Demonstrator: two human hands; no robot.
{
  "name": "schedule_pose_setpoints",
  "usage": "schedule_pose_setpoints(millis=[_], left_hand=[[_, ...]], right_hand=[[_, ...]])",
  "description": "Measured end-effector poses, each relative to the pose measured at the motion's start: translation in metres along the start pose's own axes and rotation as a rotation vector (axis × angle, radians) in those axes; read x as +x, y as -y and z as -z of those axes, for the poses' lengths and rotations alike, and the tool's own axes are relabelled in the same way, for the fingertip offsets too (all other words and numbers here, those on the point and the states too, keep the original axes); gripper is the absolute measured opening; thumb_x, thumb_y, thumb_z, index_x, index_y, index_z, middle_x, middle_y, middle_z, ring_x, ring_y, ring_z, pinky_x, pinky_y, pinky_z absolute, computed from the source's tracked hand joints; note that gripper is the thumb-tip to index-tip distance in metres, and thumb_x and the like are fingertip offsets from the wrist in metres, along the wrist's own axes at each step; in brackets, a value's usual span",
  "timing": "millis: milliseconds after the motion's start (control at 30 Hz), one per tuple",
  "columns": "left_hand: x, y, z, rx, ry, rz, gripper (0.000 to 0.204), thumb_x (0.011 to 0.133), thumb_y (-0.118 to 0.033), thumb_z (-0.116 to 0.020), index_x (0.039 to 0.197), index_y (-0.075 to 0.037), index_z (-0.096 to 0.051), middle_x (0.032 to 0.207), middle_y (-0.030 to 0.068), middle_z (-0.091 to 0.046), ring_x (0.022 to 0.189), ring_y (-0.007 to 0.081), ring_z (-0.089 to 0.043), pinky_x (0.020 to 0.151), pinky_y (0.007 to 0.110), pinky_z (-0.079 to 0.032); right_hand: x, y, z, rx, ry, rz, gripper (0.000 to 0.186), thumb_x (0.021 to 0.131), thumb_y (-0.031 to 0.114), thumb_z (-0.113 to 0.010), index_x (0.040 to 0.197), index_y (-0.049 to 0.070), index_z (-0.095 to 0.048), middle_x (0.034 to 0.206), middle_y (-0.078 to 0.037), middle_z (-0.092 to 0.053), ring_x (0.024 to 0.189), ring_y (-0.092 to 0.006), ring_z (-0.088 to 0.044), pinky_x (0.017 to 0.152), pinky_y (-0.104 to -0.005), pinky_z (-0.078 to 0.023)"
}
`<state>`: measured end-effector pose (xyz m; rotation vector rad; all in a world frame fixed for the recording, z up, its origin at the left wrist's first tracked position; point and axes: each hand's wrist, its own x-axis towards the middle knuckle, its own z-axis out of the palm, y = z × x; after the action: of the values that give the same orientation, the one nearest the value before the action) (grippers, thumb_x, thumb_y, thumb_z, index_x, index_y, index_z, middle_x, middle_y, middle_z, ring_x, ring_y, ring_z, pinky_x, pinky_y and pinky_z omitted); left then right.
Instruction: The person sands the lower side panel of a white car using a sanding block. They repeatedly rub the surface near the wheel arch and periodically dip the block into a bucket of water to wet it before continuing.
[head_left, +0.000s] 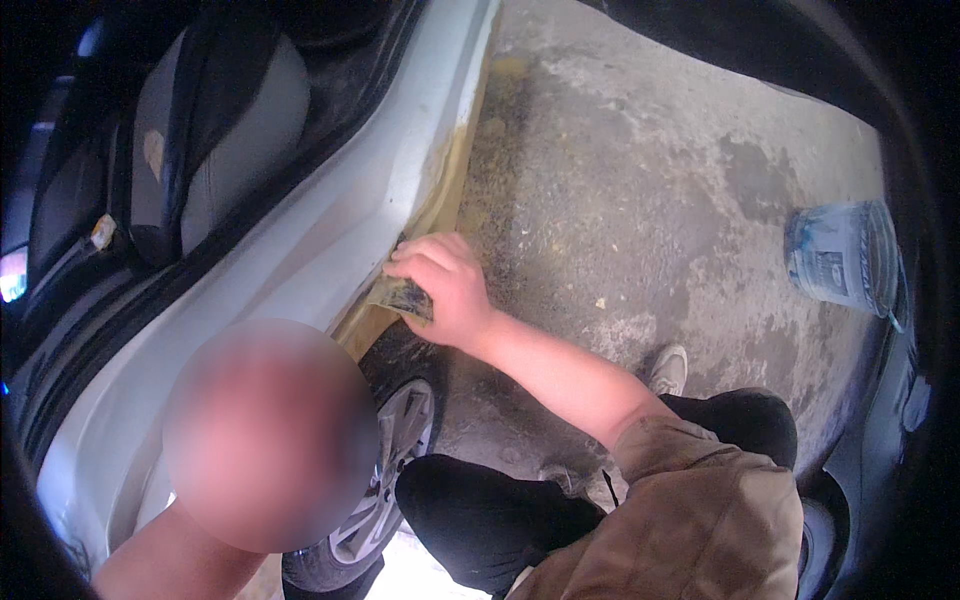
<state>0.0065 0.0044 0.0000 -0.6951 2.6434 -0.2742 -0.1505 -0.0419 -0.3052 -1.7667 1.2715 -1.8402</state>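
A blue-labelled plastic bucket point(842, 257) is seen well apart on the concrete floor point(640, 180); a worn folded sanding sheet point(401, 297) is gripped by closed fingers point(425, 262) of a co-worker's hand point(445, 285) against the white car's wheel arch point(400, 200).

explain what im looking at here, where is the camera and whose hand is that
There is no machine here. A person wears a wide-angle camera on the head, looking down, so edges bend and the corners go dark. This one picture is that view.

The right hand reaches in from the lower right and presses a small worn pad against a tan patch on the white car, just above the wheel. At lower left a bare arm leads up into a blurred patch, so the left hand cannot be made out.

A tub lies on the concrete floor. A car seat shows at upper left.
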Motion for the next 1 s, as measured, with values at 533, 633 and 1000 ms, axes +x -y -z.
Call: schedule_pose_setpoints(millis=[533, 633, 1000], left_hand=[[0.009, -0.002, 0.006, -0.089, 0.055, 0.080, 0.043, 0.053, -0.024, -0.089, 0.089, -0.013, -0.069, 0.097, 0.0072, -0.058, 0.095, 0.0301, -0.060, 0.082, 0.045, -0.051], [0.010, -0.001, 0.007, -0.059, 0.055, 0.074, 0.042, 0.054, -0.024, -0.089, 0.089, -0.013, -0.069, 0.097, 0.0072, -0.058, 0.095, 0.0302, -0.060, 0.083, 0.045, -0.051], [0.009, 0.000, 0.005, -0.080, 0.079, 0.069, 0.043, 0.054, -0.026, -0.089, 0.089, -0.014, -0.069, 0.098, 0.0073, -0.058, 0.095, 0.0296, -0.060, 0.083, 0.045, -0.052]], right_hand=[[0.000, -0.038, 0.007, -0.317, 0.087, -0.135, 0.021, 0.080, 0.020, -0.083, 0.097, 0.016, -0.072, 0.106, -0.004, -0.073, 0.108, -0.0261, -0.068, 0.105, -0.0466, -0.043], [-0.003, -0.008, 0.002, -0.096, 0.028, 0.027, 0.021, 0.082, 0.025, -0.083, 0.098, 0.016, -0.072, 0.103, -0.003, -0.072, 0.104, -0.0241, -0.068, 0.104, -0.0460, -0.043], [-0.004, 0.017, 0.004, -0.032, 0.060, 0.040, 0.035, 0.067, 0.003, -0.074, 0.100, 0.013, -0.075, 0.112, -0.009, -0.075, 0.112, -0.0241, -0.070, 0.105, -0.0459, -0.043]])
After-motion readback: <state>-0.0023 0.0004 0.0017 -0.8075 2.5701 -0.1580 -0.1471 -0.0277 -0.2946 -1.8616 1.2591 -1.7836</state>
